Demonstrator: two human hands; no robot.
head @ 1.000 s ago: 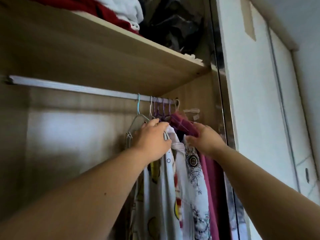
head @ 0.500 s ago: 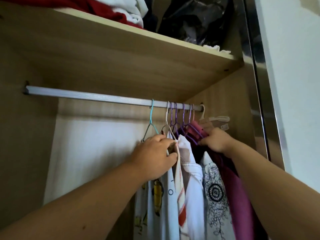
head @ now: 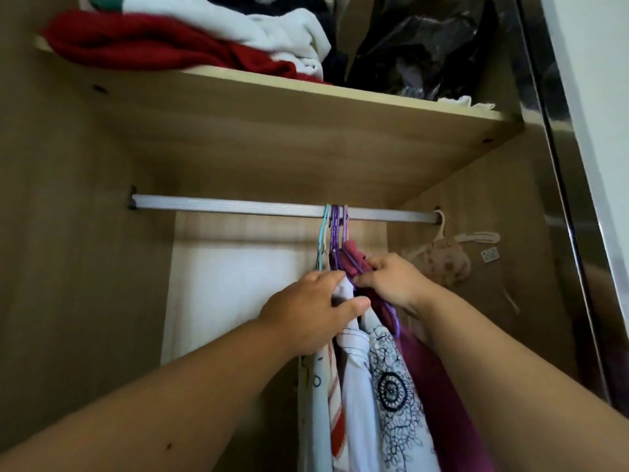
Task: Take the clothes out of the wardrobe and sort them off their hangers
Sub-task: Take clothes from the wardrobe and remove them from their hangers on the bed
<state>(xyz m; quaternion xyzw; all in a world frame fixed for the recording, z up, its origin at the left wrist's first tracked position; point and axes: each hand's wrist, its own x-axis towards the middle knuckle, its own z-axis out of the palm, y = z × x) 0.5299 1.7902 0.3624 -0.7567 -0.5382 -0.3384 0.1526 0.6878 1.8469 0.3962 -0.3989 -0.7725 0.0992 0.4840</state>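
1. Above the rail (head: 238,207), a wooden shelf (head: 306,107) carries a red garment (head: 136,46), folded white cloth (head: 272,25) and a black plastic bag (head: 425,46).
2. At the rail's right end a small floral piece (head: 442,264) hangs on a pale hanger against the side wall, apart from the main bunch.
3. My view below the rail is crossed by both forearms, which hide part of the clothes (head: 391,386).
4. The wardrobe is light wood grain. A paler panel (head: 231,284) lies behind and below the rail, and a shiny metal door edge (head: 551,165) runs down beyond the rail's right end.
5. The hangers (head: 335,233), one teal and several purple, are hooked in a tight bunch right of the rail's middle. The clothes hang straight beneath them: white printed pieces, with a magenta one on the right.
6. The left hand (head: 306,315), below the rail, grips the tops of the white pieces with curled fingers, thumb across the front.
7. The right hand (head: 394,284), just beside it, pinches the magenta shoulder and a purple hanger. I cannot tell whether the hands touch.
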